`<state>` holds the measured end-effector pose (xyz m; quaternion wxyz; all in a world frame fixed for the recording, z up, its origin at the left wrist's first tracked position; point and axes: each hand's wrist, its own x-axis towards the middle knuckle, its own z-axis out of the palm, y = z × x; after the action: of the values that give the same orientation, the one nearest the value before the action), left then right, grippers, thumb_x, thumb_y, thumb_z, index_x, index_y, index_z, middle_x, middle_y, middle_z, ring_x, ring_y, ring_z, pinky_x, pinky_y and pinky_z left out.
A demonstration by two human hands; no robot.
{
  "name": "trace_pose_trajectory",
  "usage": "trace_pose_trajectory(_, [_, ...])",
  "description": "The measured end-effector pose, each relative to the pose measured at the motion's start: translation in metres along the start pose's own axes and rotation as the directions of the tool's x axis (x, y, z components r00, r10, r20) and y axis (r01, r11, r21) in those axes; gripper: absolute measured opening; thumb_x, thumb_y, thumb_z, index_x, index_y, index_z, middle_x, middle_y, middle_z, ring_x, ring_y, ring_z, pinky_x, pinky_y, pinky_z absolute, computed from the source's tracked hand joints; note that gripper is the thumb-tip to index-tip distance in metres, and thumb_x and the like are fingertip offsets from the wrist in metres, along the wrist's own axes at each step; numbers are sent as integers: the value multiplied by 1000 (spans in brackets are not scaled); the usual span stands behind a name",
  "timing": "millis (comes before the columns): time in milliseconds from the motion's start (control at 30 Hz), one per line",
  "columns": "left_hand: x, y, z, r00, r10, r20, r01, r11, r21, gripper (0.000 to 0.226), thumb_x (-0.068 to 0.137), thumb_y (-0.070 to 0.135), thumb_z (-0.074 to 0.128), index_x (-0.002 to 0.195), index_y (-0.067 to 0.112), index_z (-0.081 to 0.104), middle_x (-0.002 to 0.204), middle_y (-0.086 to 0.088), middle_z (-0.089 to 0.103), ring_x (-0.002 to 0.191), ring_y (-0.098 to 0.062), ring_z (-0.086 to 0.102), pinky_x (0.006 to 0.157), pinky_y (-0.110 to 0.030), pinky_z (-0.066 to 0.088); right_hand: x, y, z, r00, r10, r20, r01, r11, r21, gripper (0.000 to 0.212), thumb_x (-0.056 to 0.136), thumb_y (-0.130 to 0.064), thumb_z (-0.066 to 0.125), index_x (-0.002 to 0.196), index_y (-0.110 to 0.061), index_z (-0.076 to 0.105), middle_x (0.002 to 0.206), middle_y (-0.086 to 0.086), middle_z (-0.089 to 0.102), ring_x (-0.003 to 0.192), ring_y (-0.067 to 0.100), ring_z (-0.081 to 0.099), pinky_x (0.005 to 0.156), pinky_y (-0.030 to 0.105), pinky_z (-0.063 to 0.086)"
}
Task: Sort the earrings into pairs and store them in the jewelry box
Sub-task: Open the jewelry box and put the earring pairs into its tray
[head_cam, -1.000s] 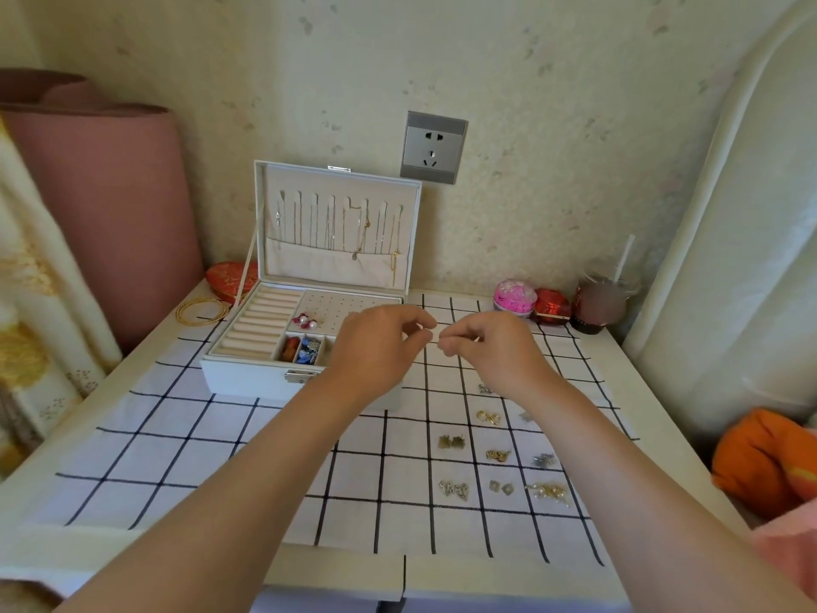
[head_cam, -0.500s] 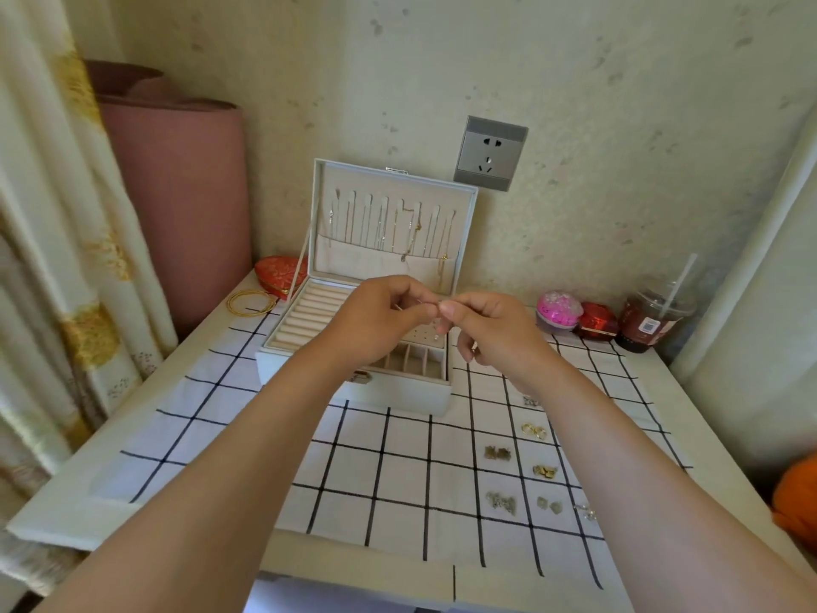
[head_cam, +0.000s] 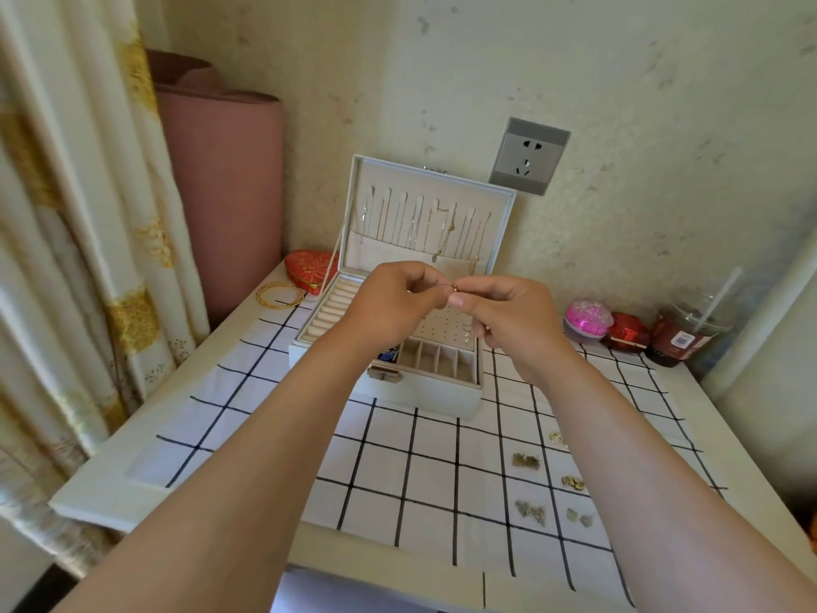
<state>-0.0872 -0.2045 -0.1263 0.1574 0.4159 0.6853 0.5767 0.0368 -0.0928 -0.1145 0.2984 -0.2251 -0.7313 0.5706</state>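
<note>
Both hands meet above the open jewelry box, fingers curled. The left hand and the right hand each pinch one small gold earring between fingertip and thumb. Which part each hand holds is too small to tell.

The likely slip is a drop. The piece is tiny and held only by fingertips, so a loosened pinch would probably send it down into the box's divided compartments or onto the stud panel, where pearl studs already sit. It could also get mixed with another pair there. Pulling the two hands apart too hard might bend a thin wire. The other earrings lie in small groups below the right forearm, and a dropped elbow could scatter them.

The box stands on a white cloth with a black grid, spread over a pale table. Left of the left hand lie gold bangles and a red heart-shaped box, with a pink roll and a curtain beyond. Right of the right hand stand a pink pot, a small red box and a lidded drink with a straw. A wall socket sits above the hands.
</note>
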Motion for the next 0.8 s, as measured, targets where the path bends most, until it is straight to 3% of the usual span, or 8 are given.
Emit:
trace_pose_trajectory(200, [-1,2,-3,996,-81,39,84,994,-69,8,86,23,74,93,23,77,89,-1,75,68,-5,58,70,-16,50,2,2,-5,1000,1,-28,-2,999,-39,6,86,-11,75,91,-14,78,59,-9,67,45,12,46,41,15,37])
trace_pose_trajectory(400, [-4,5,3,998,-62,-1,62,996,-68,6,86,22,73,90,20,77,69,10,67,57,2,54,58,-8,48,5,4,-6,1000,16,19,-15,998,-61,8,89,-13,72,93,-19,77,60,-5,66,47,11,48,43,17,37])
trace_pose_trajectory(467, [-4,7,3,998,-61,13,62,996,-59,5,87,23,72,90,21,77,73,2,70,60,-3,55,57,-9,47,6,2,-9,1000,-13,23,14,998,-60,12,88,-12,74,97,-19,76,62,-8,67,46,12,47,43,16,38])
trace_pose_trajectory(533, [-4,7,1,996,-74,54,76,996,-48,6,88,23,71,91,23,76,86,-7,73,65,-8,56,60,-11,49,6,0,-12,998,-48,34,52,994,-100,16,87,-10,75,101,-17,76,67,-10,70,46,13,48,44,15,39])
trace_pose_trajectory(667, [-4,5,0,992,-85,88,89,995,-43,8,88,25,72,94,24,76,91,-6,74,68,-9,59,74,-22,53,5,-1,-14,995,-48,82,60,987,-151,9,88,-9,73,95,-12,78,63,-11,69,46,14,51,43,12,37])
trace_pose_trajectory(800, [-1,2,2,994,-105,-15,104,993,-52,11,86,25,73,95,19,73,85,2,75,66,-7,60,70,-18,53,14,6,-19,997,-32,-70,17,979,-201,7,85,-14,78,91,-17,79,69,-9,72,45,5,54,48,15,43])
